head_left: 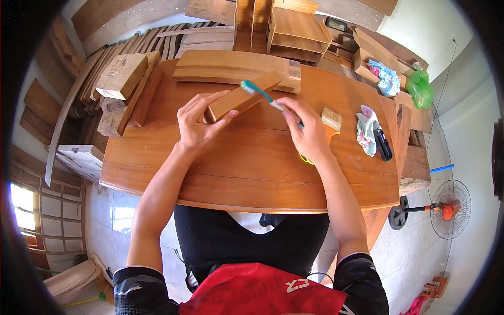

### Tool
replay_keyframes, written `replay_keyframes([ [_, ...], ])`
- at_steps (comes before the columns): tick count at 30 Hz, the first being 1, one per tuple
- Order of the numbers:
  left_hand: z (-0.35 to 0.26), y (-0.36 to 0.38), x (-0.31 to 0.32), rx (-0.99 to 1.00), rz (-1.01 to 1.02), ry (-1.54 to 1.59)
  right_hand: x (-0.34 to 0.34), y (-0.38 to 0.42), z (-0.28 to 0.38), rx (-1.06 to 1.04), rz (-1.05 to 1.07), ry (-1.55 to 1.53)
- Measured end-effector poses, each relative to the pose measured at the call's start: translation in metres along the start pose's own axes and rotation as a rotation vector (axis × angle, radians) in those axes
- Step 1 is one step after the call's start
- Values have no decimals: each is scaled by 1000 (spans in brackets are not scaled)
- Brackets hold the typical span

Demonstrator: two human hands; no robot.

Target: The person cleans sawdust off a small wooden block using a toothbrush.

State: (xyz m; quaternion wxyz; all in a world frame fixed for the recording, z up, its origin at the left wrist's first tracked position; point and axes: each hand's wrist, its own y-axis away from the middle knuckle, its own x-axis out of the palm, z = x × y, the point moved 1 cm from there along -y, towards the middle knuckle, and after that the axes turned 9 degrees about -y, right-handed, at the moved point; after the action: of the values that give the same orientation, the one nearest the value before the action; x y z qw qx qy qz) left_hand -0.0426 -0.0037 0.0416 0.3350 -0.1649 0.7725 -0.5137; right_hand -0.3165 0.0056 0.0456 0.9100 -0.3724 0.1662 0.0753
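My left hand (197,121) grips the near end of a rectangular wooden block (241,98), held tilted above the table with its far end pointing right. In my right hand (304,126) is a teal and white toothbrush (265,95), its bristled head over the block's upper face. Just right of that hand lies a paintbrush (331,122) with pale bristles and an orange handle, partly hidden by my wrist. A yellow ring-shaped thing (304,158) peeks out beside my right wrist. Behind the block rests a long, thick wooden board (226,65).
On the brown wooden table (247,181), a crumpled cloth (367,130) and a black object (383,145) lie at the right. Stacked wood blocks (123,76) stand back left. A cardboard box (367,63) and green plastic bag (420,89) sit back right; a fan (450,210) stands beyond.
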Motion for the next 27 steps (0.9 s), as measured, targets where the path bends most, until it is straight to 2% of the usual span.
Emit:
replay_keyframes([
  [1, 0, 0, 1, 14, -11, 5, -1, -1, -1, 31, -35, -2],
  [2, 0, 1, 1, 25, -23, 10, -1, -1, -1, -28, -33, -15],
  [6, -5, -2, -3, -30, 50, 6, 10, 4, 22, 91, 128, -79],
  [9, -2, 1, -2, -22, 25, 12, 6, 0, 7, 13, -16, -14],
  [11, 3, 2, 1, 12, -12, -1, -6, -1, -3, 101, -126, 61],
  [13, -1, 3, -2, -13, 41, -5, -9, 0, -3, 88, -96, 33],
  [15, -5, 2, -3, -1, 64, 8, 4, 5, 8, 84, 35, -85],
  [17, -6, -1, -5, 57, 65, 39, 18, 6, 13, -130, 97, -112],
  [19, -8, -3, -4, 38, 64, 21, 18, 4, 17, -77, 90, -130],
  [23, -1, 2, -4, 1, 48, -43, -16, -5, 1, 81, -127, 153],
  [25, -6, 1, -5, 20, 84, -28, -27, -6, -8, 199, -241, 147],
  [27, -12, 0, -6, 51, 105, -24, -20, -2, -5, 109, -175, 151],
])
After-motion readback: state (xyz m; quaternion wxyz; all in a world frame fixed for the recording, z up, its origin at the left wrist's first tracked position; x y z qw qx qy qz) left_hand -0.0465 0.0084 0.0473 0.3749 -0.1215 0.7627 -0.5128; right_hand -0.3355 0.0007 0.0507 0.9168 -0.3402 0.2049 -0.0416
